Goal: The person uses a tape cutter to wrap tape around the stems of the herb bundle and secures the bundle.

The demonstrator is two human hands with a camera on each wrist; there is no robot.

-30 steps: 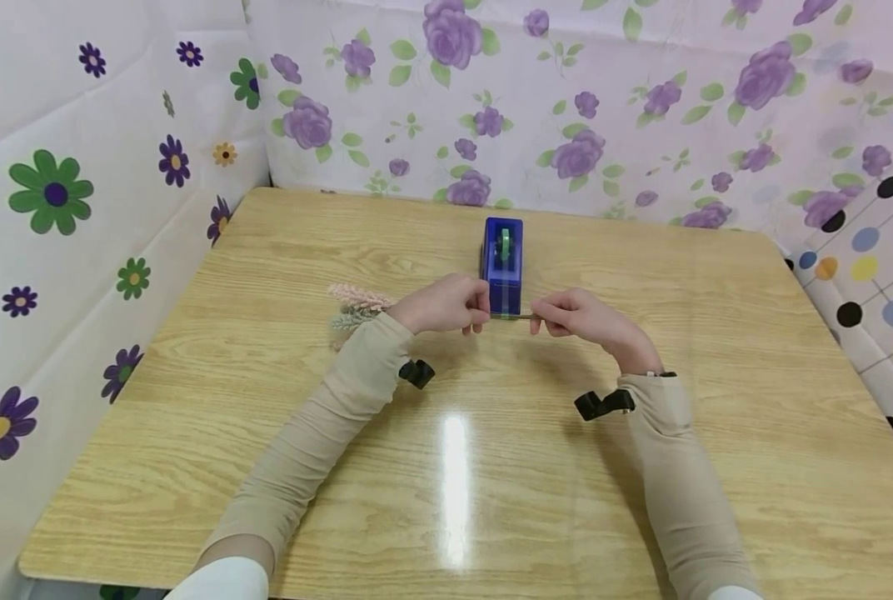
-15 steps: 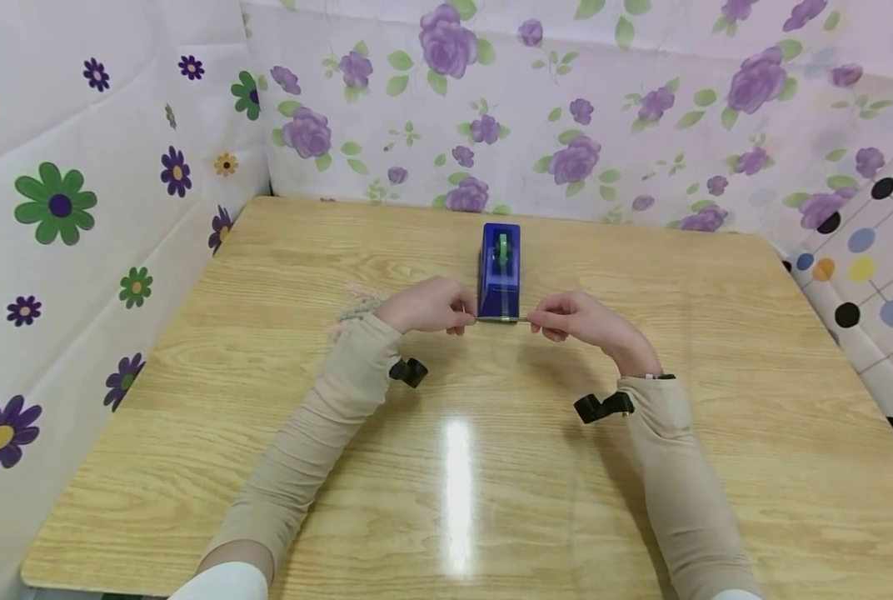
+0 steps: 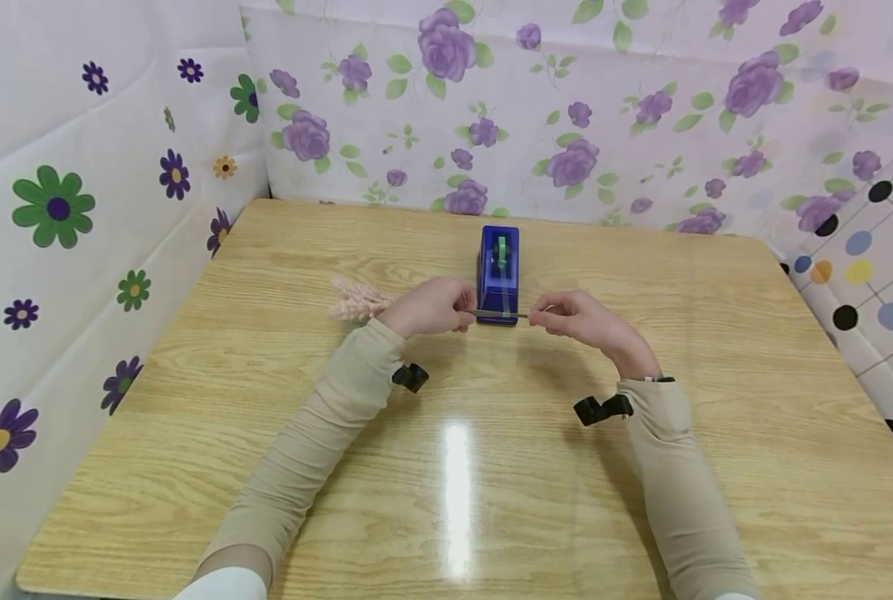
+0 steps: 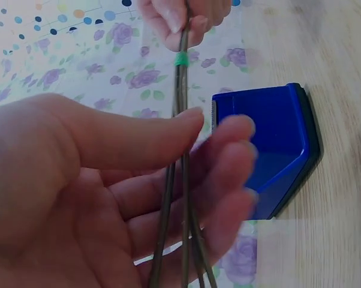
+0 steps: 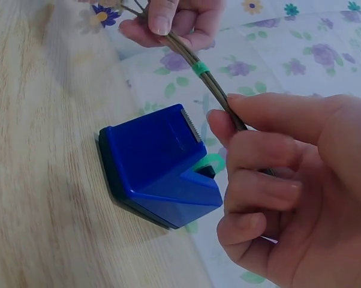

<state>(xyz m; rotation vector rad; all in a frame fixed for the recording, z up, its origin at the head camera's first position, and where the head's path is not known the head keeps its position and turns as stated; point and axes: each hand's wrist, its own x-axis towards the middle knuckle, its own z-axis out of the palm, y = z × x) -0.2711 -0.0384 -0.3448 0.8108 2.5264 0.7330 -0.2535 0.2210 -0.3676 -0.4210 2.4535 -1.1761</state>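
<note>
My left hand (image 3: 431, 307) pinches a bunch of thin brown stems (image 4: 185, 210) between thumb and fingers, its other fingers loosely curved behind them. The stems lie sideways, and my right hand (image 3: 585, 317) pinches their other end between thumb and forefinger. Between the hands, a narrow band of green tape (image 5: 199, 68) wraps the stems. Pink fluffy flower heads (image 3: 358, 300) stick out to the left, past my left wrist. Right behind the stems stands a blue tape dispenser (image 3: 500, 279) with a green roll (image 3: 502, 250) and a serrated cutter (image 5: 191, 124).
The wooden table (image 3: 326, 517) spreads out around the arms. A white cloth with purple roses (image 3: 446, 50) hangs behind its far edge, and a flowered sheet (image 3: 57, 333) hangs along the left. Small black wrist cameras (image 3: 600, 409) sit below both wrists.
The flower heads have turned, from pink with pale green to pink alone. My left hand has shifted slightly left, while the right hand has stayed nearly in place. Both keep hold of the stems.
</note>
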